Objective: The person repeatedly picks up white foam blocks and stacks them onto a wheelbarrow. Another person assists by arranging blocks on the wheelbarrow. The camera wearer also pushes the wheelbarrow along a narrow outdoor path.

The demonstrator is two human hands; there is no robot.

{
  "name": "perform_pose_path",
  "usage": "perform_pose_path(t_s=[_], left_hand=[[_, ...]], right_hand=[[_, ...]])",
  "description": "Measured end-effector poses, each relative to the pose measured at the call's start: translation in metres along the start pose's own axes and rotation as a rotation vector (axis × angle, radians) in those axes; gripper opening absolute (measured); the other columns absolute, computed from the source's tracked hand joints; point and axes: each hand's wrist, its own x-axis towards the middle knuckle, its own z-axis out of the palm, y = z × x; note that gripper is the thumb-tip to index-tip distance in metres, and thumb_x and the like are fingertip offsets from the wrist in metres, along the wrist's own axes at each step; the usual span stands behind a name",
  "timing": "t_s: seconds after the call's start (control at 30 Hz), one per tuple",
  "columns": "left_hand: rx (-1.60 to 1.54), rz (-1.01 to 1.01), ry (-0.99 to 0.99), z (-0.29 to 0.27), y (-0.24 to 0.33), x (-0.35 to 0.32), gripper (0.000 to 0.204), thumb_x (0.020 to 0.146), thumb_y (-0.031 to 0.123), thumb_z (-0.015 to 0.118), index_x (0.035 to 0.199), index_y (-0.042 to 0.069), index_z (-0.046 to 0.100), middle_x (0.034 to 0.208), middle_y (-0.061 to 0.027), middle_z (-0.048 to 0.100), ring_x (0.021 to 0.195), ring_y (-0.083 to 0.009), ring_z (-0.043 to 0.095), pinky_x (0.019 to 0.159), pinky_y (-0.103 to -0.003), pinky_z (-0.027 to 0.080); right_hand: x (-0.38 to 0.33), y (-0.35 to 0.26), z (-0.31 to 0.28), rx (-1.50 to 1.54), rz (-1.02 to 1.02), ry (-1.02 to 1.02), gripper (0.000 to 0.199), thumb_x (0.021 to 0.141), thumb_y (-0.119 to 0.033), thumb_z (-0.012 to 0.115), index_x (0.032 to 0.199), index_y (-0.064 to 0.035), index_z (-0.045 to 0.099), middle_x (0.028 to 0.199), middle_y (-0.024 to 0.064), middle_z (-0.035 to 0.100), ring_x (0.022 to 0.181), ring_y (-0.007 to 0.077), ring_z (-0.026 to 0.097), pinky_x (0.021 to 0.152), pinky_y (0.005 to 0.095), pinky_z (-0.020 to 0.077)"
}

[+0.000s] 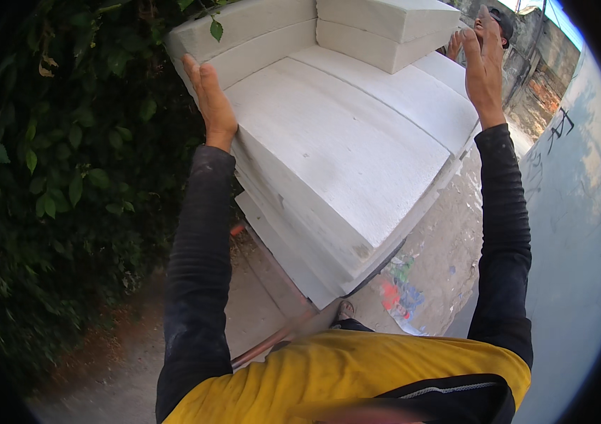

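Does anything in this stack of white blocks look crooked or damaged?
Yes. The stack of white blocks is uneven: lower slabs jut out past the upper ones at the near corner, and the top blocks sit offset. No damage is clear.

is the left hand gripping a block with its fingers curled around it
No, the left hand is open, palm flat beside the white block.

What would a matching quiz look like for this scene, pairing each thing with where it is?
Things:
1. left hand
2. right hand
3. leafy bush
4. small white blocks

Places:
A. on top of the big stack, far end
B. raised by the stack's right side
C. against the stack's left edge
D. far left of the view

Pairs: 1-C, 2-B, 3-D, 4-A
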Motion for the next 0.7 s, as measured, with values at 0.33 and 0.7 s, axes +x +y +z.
perform_pose_path(t_s=[0.33,0.7], left_hand=[[-0.043,-0.015,0.011,0.002,-0.003,0.0,0.096,0.104,0.067,0.029,0.161,-0.008,0.009,0.172,-0.0225,0.004,0.16,-0.0314,0.0,0.129,-0.041,0.002],[0.046,-0.017,0.006,-0.003,0.002,-0.005,0.1,0.103,0.072,0.024,0.162,-0.007,0.007,0.171,-0.025,0.001,0.16,-0.0339,-0.004,0.128,-0.043,0.0]], right_hand=[[0.044,0.115,0.137,-0.091,-0.005,0.22,0.066,0.107,-0.048,0.047,0.151,0.0006,0.04,0.137,0.0309,0.05,0.127,0.0457,0.045,0.113,0.0528,0.0289],[0.06,0.113,0.147,0.219,0.356,0.054,0.105,0.097,-0.079,0.033,0.158,0.007,0.031,0.162,0.0297,0.033,0.153,0.0418,0.027,0.125,0.0428,0.0175]])
